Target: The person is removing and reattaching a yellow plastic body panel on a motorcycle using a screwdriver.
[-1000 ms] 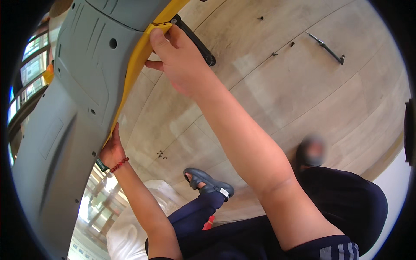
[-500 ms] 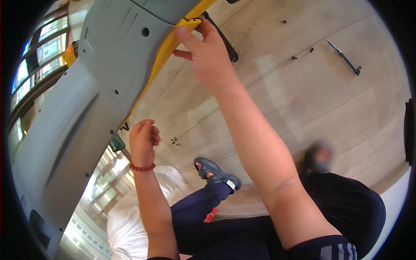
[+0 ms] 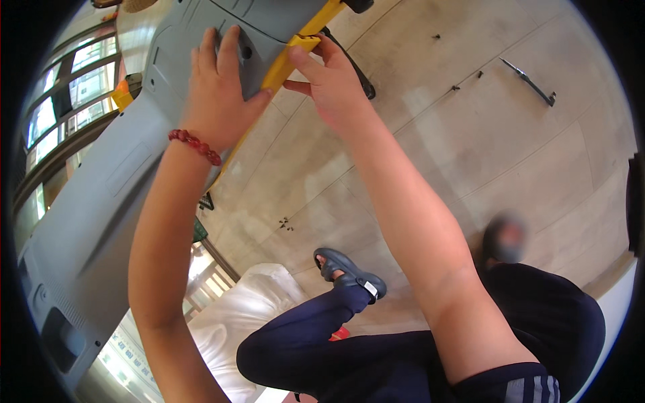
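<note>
A large grey moulded plastic panel [image 3: 101,195] with screw holes slants across the left side, bordered by a yellow trim strip [image 3: 277,72]. My left hand [image 3: 218,94], with a red bead bracelet [image 3: 195,146] on its wrist, lies on the panel's upper part with fingers spread. Its thumb reaches the yellow edge. At the strip's notched upper end, my right hand [image 3: 334,84] grips the trim between thumb and fingers. The fingertips behind the strip are hidden. A black bar [image 3: 366,84] shows just beyond that hand.
Small dark screws [image 3: 286,224] lie on the tiled floor [image 3: 416,154], with a few more small dark pieces [image 3: 456,88] farther right. A slim dark tool [image 3: 529,82] rests at the far right. Below the panel are a white cloth-like bundle [image 3: 248,295] and my sandal [image 3: 353,274].
My left hand has come up from below the panel's edge and now lies flat on the grey surface. The right hand keeps its grip; the whole view has shifted slightly.
</note>
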Motion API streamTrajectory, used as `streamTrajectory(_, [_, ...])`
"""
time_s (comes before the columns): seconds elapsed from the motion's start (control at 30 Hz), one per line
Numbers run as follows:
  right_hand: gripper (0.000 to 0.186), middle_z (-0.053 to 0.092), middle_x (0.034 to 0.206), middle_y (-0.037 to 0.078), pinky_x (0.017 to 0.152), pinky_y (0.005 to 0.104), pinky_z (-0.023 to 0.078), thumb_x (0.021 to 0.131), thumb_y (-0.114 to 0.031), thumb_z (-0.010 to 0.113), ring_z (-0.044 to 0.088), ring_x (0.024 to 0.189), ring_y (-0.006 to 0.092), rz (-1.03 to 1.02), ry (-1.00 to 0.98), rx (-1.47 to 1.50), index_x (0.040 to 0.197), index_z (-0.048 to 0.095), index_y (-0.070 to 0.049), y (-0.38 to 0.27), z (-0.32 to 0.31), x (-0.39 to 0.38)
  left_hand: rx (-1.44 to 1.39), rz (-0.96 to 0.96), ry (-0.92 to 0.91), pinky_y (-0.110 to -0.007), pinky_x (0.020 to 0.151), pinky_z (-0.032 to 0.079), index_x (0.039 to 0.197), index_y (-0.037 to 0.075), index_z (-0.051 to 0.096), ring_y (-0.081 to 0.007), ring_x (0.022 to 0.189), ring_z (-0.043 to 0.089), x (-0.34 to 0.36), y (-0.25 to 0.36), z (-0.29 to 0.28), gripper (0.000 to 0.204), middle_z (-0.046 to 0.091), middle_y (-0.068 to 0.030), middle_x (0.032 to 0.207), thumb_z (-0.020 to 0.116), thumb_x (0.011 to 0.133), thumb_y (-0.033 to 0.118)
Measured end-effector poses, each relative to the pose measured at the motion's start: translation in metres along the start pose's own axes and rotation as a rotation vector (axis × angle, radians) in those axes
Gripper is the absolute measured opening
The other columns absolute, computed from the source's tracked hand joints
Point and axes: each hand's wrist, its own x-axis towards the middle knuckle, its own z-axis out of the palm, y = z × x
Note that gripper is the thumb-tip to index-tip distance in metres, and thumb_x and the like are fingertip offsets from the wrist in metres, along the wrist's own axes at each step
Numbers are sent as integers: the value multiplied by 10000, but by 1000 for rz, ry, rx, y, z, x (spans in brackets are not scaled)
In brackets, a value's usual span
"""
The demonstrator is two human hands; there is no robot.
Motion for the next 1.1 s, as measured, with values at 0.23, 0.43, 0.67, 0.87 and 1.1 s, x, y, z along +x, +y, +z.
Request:
streamTrajectory(0.23, [562, 479, 1404, 80, 987, 423, 549, 981, -249, 685, 541, 1244, 224, -47, -1, -24, 1448, 441, -52, 5, -1, -1, 19, 194, -98, -443, 1122, 419, 1464, 58, 405, -414, 1361, 448, 26, -18, -14, 757, 344, -210, 1568, 786, 822, 182])
streamTrajectory(0.43, [570, 537, 1349, 101, 917, 389, 560, 965, -209, 698, 601, 1150, 210, -97, 48, -41, 1435, 429, -28, 9, 7, -1, 142, 204, -83, -458, 1031, 481, 1382, 28, 465, -420, 1260, 531, 27, -8, -20, 662, 455, -203, 1468, 762, 804, 154])
streamTrajectory(0.67, [560, 566, 1305, 111, 883, 380, 583, 956, -183, 703, 637, 1096, 217, -111, 110, -120, 1420, 442, -11, 13, 7, 1, 127, 101, -52, -454, 941, 530, 1336, -5, 478, -426, 1137, 608, 22, 12, -10, 595, 516, -197, 1397, 716, 806, 122])
streamTrajectory(0.87, [501, 557, 1343, 109, 932, 364, 559, 1037, -246, 586, 614, 1151, 218, -162, -24, 13, 1456, 410, -34, 19, 3, 7, 128, 213, -24, -444, 953, 526, 1352, 11, 493, -409, 1174, 602, 17, 11, -15, 548, 530, -180, 1407, 688, 849, 111])
streamTrajectory(1.1, [557, 662, 1159, 130, 786, 344, 589, 891, -225, 776, 700, 940, 207, -103, 114, -157, 1320, 518, 19, 4, 0, 4, 173, 211, 146, -462, 1012, 458, 1286, 50, 567, -375, 1208, 571, 14, 15, 1, 473, 572, -138, 1382, 731, 887, 244])
